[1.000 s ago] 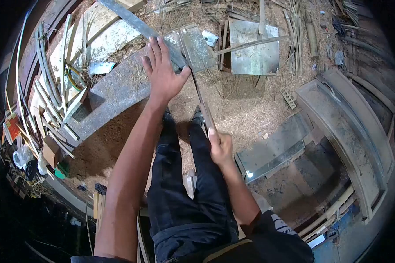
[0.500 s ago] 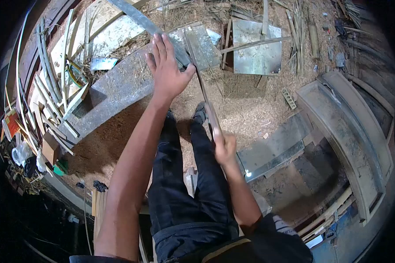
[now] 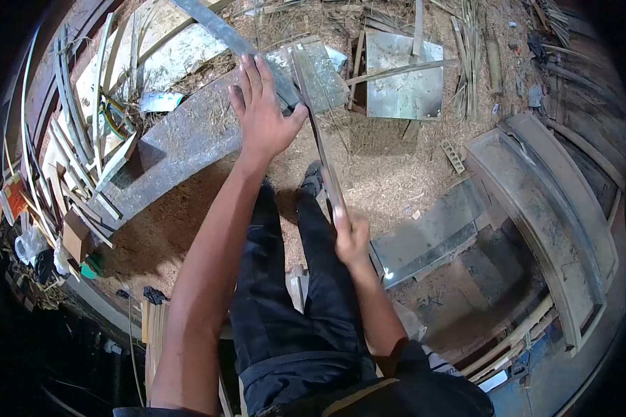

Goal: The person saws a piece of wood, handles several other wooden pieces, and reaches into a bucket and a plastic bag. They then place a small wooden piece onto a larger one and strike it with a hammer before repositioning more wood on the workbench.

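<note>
My left hand (image 3: 264, 115) lies palm down with its fingers spread, on the near end of a long grey plank (image 3: 215, 24) that runs off toward the upper left. Its thumb reaches right beside a long, narrow, dark-edged strip (image 3: 318, 135). My right hand (image 3: 352, 236) is wrapped round the lower end of this strip, in front of my right thigh. From there the strip slants up past the plank's end. Part of the plank is hidden under my left hand.
A dusty grey bench board (image 3: 174, 160) crosses the left side. Loose wood strips (image 3: 83, 132) pile at far left. A metal-covered box (image 3: 403, 87) stands beyond. Curved frames (image 3: 549, 208) lie at right. Wood shavings (image 3: 382, 174) cover the floor around my feet.
The whole view has shifted slightly. My right hand still grips the strip, and my left hand stays flat on the plank with little visible movement.
</note>
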The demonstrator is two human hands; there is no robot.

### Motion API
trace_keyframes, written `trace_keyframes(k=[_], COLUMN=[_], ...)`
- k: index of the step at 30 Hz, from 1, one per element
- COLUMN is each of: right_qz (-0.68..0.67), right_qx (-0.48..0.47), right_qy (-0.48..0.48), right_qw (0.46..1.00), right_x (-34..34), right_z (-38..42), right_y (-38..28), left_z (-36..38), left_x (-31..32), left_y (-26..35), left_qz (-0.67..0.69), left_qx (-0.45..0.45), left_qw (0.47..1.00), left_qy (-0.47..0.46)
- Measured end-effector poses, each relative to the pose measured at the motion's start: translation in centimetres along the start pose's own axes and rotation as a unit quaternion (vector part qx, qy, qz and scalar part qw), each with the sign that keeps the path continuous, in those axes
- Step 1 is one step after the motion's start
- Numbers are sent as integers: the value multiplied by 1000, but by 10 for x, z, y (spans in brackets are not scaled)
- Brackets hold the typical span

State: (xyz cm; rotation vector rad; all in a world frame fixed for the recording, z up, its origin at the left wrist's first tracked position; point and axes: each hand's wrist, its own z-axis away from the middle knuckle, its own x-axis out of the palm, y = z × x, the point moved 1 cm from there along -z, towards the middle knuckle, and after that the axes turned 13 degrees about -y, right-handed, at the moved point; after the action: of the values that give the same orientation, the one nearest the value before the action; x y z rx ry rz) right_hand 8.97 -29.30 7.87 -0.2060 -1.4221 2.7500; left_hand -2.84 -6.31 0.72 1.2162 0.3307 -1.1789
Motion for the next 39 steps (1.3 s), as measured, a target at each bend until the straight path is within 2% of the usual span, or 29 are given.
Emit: trace_keyframes(k=[2, 5, 8, 9, 11, 15, 17, 21, 23, 24, 26, 27, 29, 31, 33, 36, 39], right_qz=[-2, 46, -7, 0, -5, -17, -25, -36, -30, -33, -40, -50, -59, -12, -6, 23, 9], right_qx=[13, -35, -2, -21, -2, 2, -15, -5, -9, -1, 10, 13, 29, 43, 38, 48, 46], right_qy=[15, 34, 3, 9, 14, 35, 31, 27, 30, 22, 12, 16, 9, 30, 10, 26, 6], right_qw=[1000, 998, 1000, 1000, 1000, 999, 999, 999, 999, 999, 999, 999, 998, 999, 999, 998, 999], right_x=[-3, 6, 8, 6, 2, 10, 10, 12, 7, 6, 11, 12, 14, 12, 12, 15, 14], right_z=[28, -16, -39, -22, 23, -24, -44, -43, -45, -44, -44, -43, -39, -17, 22, 15, -53], right_y=[3, 3, -4, 2, 4, 2, 5, 11, 10, 9, 9, 9, 7, -7, 23, 28, -16], left_z=[-3, -2, -2, -5, -2, 4, -2, -13, -33, -49, -78, -79, -79, -77, -76, -76, -71], left_x=[-4, -1, -2, -3, -2, 1, 1, -8, -25, -22, -12, -7, -5, -6, -8, -11, -10], left_y=[2, 0, 1, 1, 0, 0, -1, -15, -14, -14, -6, 0, 5, 6, 6, 7, 10], left_qz=[13, 7, 12, 13, 17, 10, 14, 49, 57, 55, 24, -44, -48, -53, -63, -69, -67], left_qx=[-5, -2, -3, -2, 2, -6, 15, 41, 20, 20, -49, -90, -96, -100, -100, -101, -92], left_qw=[1000, 1000, 1000, 1000, 1000, 1000, 999, 996, 989, 989, 974, 972, 971, 969, 976, 976, 977], left_qy=[1, 6, 6, 7, 5, -8, 39, 59, 136, 137, 219, 214, 216, 220, 185, 178, 182])
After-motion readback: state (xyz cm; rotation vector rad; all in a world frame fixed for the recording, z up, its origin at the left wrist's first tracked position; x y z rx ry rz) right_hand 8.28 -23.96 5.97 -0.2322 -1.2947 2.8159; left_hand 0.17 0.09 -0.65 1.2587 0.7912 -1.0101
